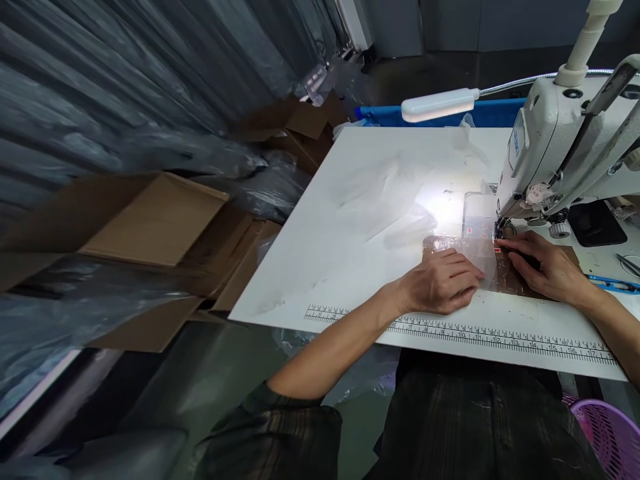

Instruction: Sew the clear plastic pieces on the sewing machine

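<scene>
A clear plastic sheet (483,230) with small red marks lies partly under the needle area of a white sewing machine (540,133). Beneath and beside it shows a shiny brown sheet (515,280). My left hand (445,283) is closed, its fingers curled and pinching down at the plastic's near edge; the exact grip is partly hidden. My right hand (547,263) rests on the brown sheet with thumb and fingers apart, the index fingertip just by the presser foot (500,229). A dark patch shows between its thumb and index finger.
A white lamp (440,105) lights the white table (300,267), which bears a printed ruler (450,330) along its front edge. A blue cutter (613,285) and black phone-like slab (597,222) lie right. Cardboard boxes (155,220) stand left; a purple basket (607,433) sits below right.
</scene>
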{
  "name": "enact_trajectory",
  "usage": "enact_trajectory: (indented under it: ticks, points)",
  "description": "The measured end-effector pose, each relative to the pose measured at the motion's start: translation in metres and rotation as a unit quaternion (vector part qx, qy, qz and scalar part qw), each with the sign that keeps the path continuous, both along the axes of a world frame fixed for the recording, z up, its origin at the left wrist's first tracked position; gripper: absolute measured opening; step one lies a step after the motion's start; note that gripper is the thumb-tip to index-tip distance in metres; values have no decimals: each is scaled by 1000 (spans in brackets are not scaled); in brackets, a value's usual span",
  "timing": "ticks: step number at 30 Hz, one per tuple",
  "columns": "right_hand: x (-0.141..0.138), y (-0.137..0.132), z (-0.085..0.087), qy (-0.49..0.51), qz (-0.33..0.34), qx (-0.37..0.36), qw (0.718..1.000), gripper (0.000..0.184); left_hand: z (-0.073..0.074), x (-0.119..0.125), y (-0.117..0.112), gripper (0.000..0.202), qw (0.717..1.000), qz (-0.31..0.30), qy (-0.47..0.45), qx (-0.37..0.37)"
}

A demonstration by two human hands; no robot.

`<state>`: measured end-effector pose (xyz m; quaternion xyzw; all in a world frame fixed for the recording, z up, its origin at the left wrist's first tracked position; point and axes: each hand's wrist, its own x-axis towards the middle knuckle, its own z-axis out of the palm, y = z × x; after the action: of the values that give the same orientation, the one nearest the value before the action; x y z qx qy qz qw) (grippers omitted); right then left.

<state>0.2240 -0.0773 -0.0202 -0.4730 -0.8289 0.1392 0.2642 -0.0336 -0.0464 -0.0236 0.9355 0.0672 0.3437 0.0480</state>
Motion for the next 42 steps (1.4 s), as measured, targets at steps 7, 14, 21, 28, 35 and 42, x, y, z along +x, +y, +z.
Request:
enact_trajectory:
  ticks: [7, 14, 21, 28, 35, 42]
  points:
    - [-1, 3, -6, -73, 53, 41, 995, 36, -3, 1, -6, 17, 999, -17, 30, 34]
    - [-4, 1, -6, -66, 30, 45, 996, 34, -6, -1, -6, 14, 999, -41, 27, -1]
    - [3, -1, 1, -28, 59, 18, 998, 36, -9, -3, -3, 16, 997, -33, 53, -35]
    - [2, 0, -1, -54, 82, 48, 994, 35, -6, -1, -5, 26, 999, -8, 32, 30]
    - [-4, -1, -5, -73, 29, 28, 997, 32, -4, 1, -7, 30, 997, -4, 47, 57]
    - [6, -3, 16, -5, 53, -56, 997, 37, -9, 1, -6, 25, 996, 9, 74, 44]
